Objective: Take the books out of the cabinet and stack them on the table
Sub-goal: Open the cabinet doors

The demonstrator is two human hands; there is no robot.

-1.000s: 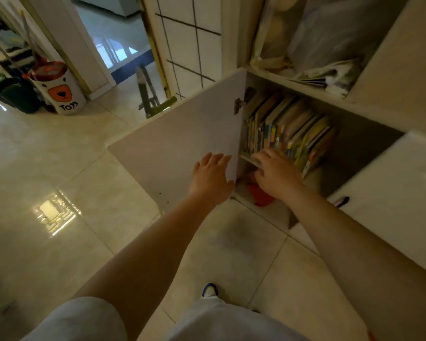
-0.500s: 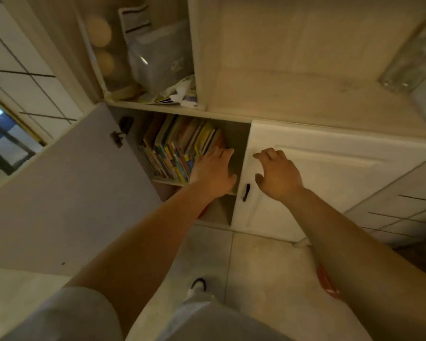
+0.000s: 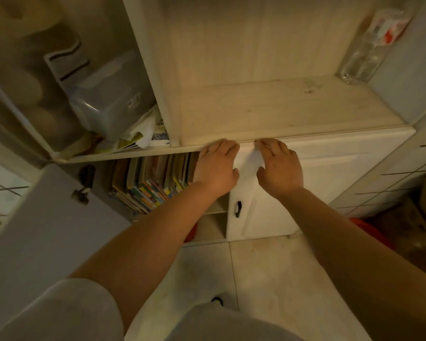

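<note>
Colourful books [image 3: 153, 185] sit upright in the open cabinet [image 3: 305, 173]; left hand [image 3: 215, 166] and right hand [image 3: 278, 166] both hover flat, fingers relaxed, near the shelf's front edge.

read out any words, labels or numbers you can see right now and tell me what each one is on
None can be read.
book spines: coloured print, too blurred to read.
clear plastic box: small sticker, too small to read.
papers beside the box: print blurred.
clear bottle: red and white label, text illegible.
</note>
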